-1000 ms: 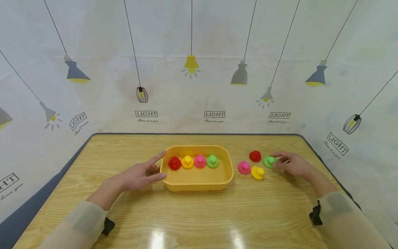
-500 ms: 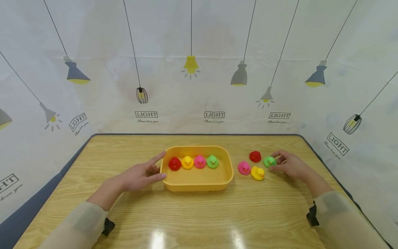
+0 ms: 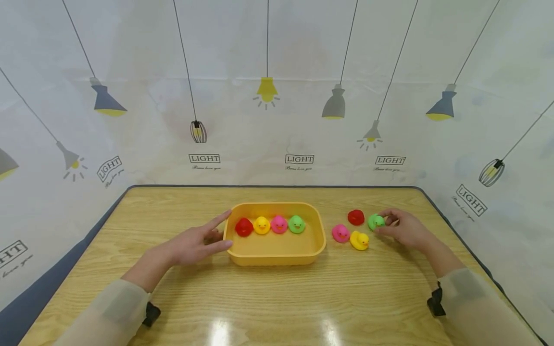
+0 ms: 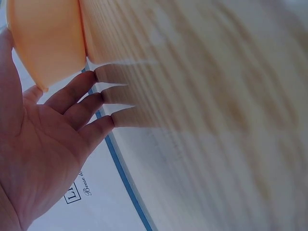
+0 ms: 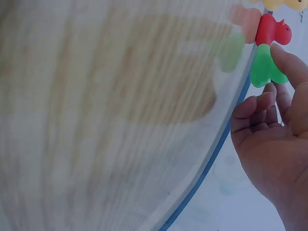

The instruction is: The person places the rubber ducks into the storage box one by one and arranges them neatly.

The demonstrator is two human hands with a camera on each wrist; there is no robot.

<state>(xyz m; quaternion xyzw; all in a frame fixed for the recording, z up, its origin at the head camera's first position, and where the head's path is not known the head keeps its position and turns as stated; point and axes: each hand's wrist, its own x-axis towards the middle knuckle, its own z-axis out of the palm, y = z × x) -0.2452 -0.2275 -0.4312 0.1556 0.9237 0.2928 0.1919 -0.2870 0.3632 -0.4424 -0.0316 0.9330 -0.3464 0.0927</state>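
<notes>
My right hand (image 3: 407, 231) pinches a green rubber duck (image 3: 375, 222) between thumb and forefinger at the right of the table. In the right wrist view the thumb lies against this green duck (image 5: 262, 67), and the other fingers are bent below it. A red duck (image 3: 356, 217), a pink duck (image 3: 340, 233) and a yellow duck (image 3: 359, 240) sit just to its left. My left hand (image 3: 195, 245) rests thumb and forefinger, both nearly straight, at the left end of a yellow plastic basin (image 3: 272, 260). Its remaining fingers reach down beside the basin wall (image 4: 48, 43), tips near the tabletop.
Inside the basin a red duck (image 3: 244, 227), a yellow duck (image 3: 261, 225), a pink duck (image 3: 279, 224) and a green duck (image 3: 296, 224) stand in a row along the far side. Behind the wooden table (image 3: 277, 302) hangs a lamp-printed sheet (image 3: 242, 57).
My right thumb and forefinger have closed in on the green duck, which has tipped slightly. The left hand and the basin have stayed put.
</notes>
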